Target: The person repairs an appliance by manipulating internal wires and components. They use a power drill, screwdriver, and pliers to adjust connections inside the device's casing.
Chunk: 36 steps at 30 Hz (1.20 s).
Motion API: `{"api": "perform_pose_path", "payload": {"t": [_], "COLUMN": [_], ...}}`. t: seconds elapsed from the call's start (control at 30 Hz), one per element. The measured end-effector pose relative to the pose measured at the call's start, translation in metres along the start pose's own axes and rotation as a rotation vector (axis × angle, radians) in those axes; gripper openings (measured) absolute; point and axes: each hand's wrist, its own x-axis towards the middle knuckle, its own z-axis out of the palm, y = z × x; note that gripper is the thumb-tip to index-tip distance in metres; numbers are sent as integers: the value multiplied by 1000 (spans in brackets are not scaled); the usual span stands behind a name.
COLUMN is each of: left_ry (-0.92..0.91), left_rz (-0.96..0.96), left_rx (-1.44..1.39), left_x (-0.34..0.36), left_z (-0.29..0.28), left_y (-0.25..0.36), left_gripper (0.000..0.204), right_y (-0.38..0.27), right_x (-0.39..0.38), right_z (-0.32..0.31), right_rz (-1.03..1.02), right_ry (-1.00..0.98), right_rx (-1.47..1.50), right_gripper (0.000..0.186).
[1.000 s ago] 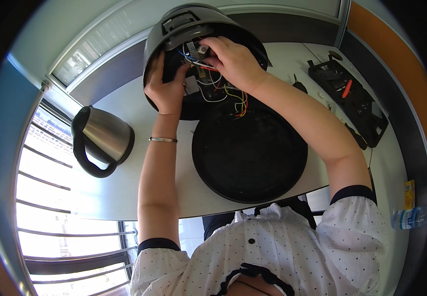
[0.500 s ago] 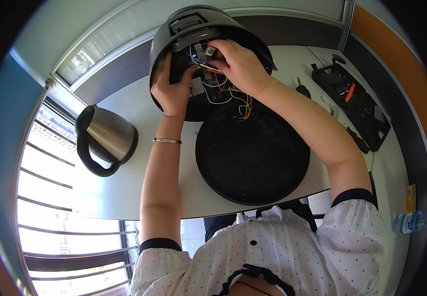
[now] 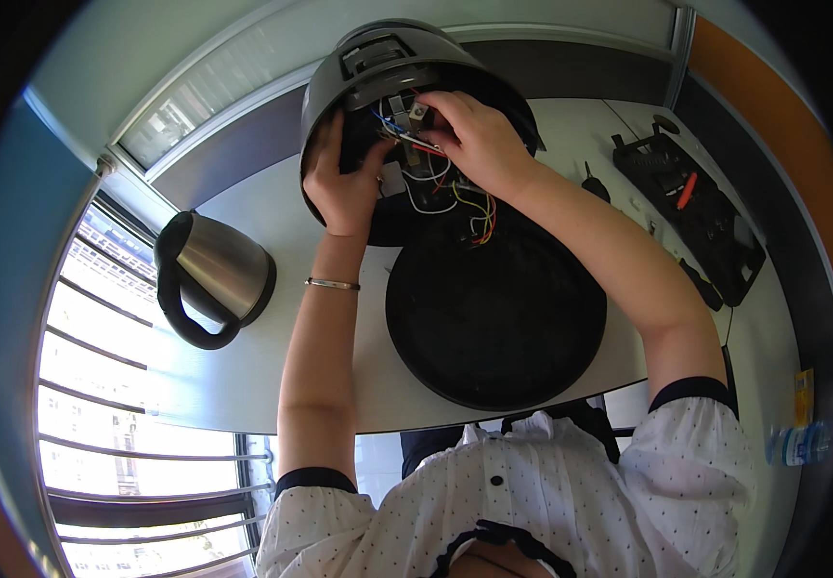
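A dark grey, rounded appliance housing [image 3: 374, 82], possibly a rice cooker body, lies on its side at the far side of the table, its opening toward me. Inside, a bundle of wires [image 3: 422, 146] runs past a small metal block [image 3: 418, 112]. My left hand [image 3: 341, 188] reaches into the left of the opening, fingers along the inner wall and thumb apart, near the wires. My right hand [image 3: 484, 144] is closed around the wires beside the metal block; its fingertips are partly hidden. Yellow and red wires lead to a round black base cover [image 3: 496, 318] lying in front.
A steel kettle [image 3: 219, 270] with a black handle lies on its side at the left. To the right are a black tool case [image 3: 696, 207] with a red tool [image 3: 687, 190], and a screwdriver [image 3: 594, 183]. A plastic bottle [image 3: 804, 444] is at the far right.
The whole view has shifted slightly, so everything sits a little lower. Both hands stay at the same places inside the housing, with hardly any finger movement.
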Motion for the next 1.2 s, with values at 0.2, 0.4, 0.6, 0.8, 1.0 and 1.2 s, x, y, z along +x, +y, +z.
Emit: {"api": "perform_pose_path", "payload": {"t": [0.2,0.4,0.6,0.8,1.0,1.2], "left_ry": [-2,-20,-35,-36,-40,-14], "left_rz": [-7,-6,36,77,69,58], "left_rx": [-14,-4,5,45,57,54], "left_x": [0,-1,0,1,1,0], "left_z": [3,3,2,4,5,7], "left_y": [-1,-1,0,2,5,5], "left_gripper": [60,62,66,69,68,64], "right_y": [-3,2,5,5,9,10], "right_x": [1,-1,-1,-4,-3,-1], "right_z": [-2,1,-3,-4,-6,-5], "right_rz": [40,35,-18,28,-53,-66], "right_ry": [-30,-11,-19,-24,11,54], "right_rx": [-53,-13,-6,25,13,63], "right_gripper": [42,45,40,46,36,24]}}
